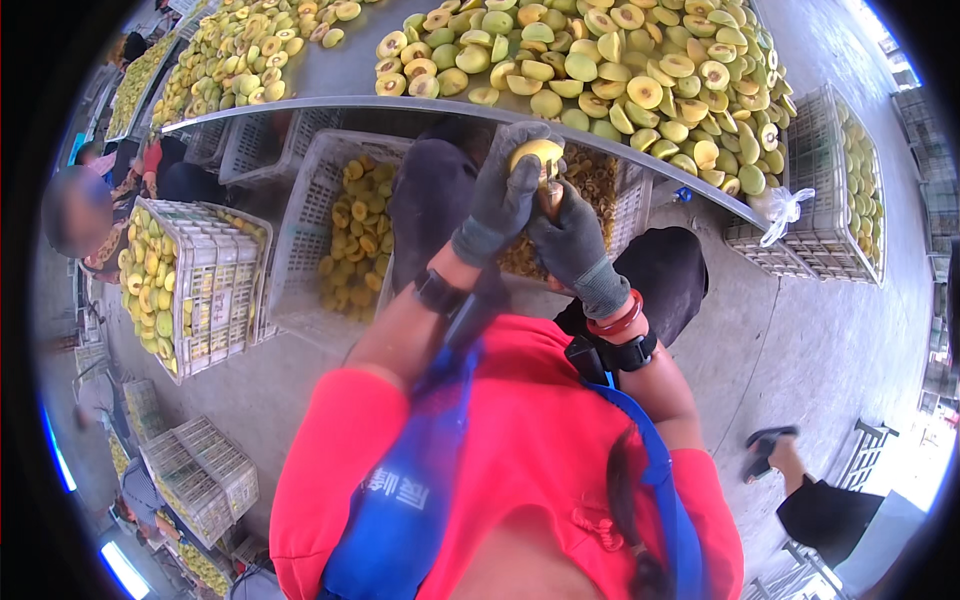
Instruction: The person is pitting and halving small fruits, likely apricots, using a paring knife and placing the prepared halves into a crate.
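My left hand (492, 200), in a grey work glove, is closed around a yellow-green stone fruit (538, 153) just past the table's near edge. Close beside it, my gloved right hand (572, 240) grips a short wooden-handled tool (550, 198). The tool's upper end meets the underside of the fruit; its exact shape is hidden by the fingers. Many halved fruits (640, 90), some with brown centres, lie heaped on the metal table (350, 75) beyond my hands.
Below the table stand a white crate (300, 215) of fruit halves and a container of brown bits (590, 190). Filled crates (215, 290) stand left and another crate (860, 190) right. A plastic bag (785, 210) hangs at the table corner. People (85, 215) are nearby.
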A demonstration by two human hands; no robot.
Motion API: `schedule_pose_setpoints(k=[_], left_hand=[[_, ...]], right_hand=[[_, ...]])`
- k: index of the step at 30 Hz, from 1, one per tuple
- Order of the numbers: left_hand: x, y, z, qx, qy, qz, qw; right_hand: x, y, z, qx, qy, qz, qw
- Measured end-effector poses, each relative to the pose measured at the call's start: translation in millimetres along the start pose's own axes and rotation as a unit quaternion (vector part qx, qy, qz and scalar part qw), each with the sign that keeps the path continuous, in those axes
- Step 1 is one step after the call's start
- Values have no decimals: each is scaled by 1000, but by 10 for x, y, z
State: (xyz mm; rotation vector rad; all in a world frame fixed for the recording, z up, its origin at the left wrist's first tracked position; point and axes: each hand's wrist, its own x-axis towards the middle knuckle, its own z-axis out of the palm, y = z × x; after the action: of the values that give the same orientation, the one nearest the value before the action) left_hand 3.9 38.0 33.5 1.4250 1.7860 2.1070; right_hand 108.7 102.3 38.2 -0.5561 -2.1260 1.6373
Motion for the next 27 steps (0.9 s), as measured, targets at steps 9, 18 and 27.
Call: schedule_pose_setpoints(k=[9,18,27], left_hand=[[-50,-60,-81,-139,-39,-71,987],[-49,34,-66,-73,-33,-24,996],[-2,-40,-124,22,-46,70,996]], right_hand=[[-27,-122,-110,140,-129,138,972],[-41,5,-37,131,-109,-2,985],[-27,-169,-170,216,-194,157,944]])
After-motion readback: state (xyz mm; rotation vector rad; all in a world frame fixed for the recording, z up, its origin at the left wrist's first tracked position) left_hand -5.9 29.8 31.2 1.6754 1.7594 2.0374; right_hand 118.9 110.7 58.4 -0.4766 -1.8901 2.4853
